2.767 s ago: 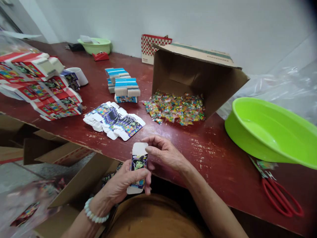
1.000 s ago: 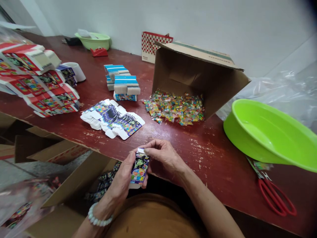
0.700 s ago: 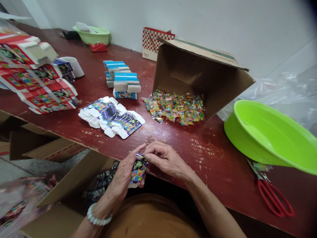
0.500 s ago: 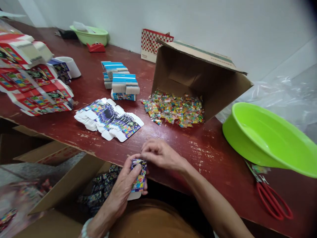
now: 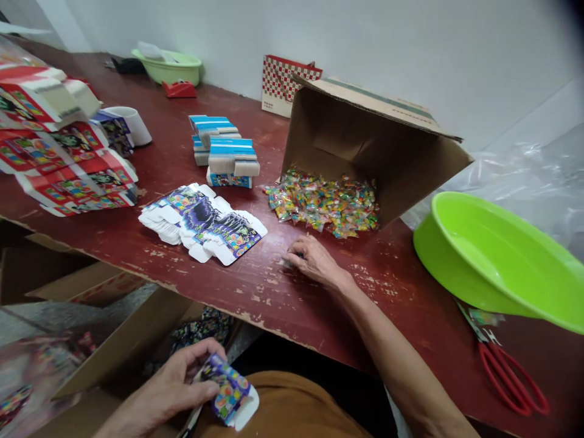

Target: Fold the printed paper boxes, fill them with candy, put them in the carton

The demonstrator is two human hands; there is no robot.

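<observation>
My left hand (image 5: 182, 377) is low at the left front, off the table edge, with thumb and fingers closed around a small purple printed carton (image 5: 225, 389). A white flap sticks out at the carton's lower end. Over the table, my right hand (image 5: 312, 258) has its fingers curled together, with a small clear packet (image 5: 287, 263) showing at the fingertips, mostly hidden. Just beyond that hand lies a heap of clear candy packets (image 5: 326, 204), spilling from a tipped cardboard box (image 5: 387, 146). Flat purple cartons (image 5: 205, 222) are fanned out left of my right hand.
On the right stand a green basin (image 5: 493, 261) and red-handled scissors (image 5: 511, 371). Blue carton stacks (image 5: 232, 155) sit at mid-table, red carton bundles (image 5: 73, 164) at the left. Below the edge, an open cardboard box (image 5: 123, 340) holds dark printed packs (image 5: 205, 328).
My right hand has left the carton and moved away over the table toward the candy heap. My left hand has drawn the carton down and left, tilting it.
</observation>
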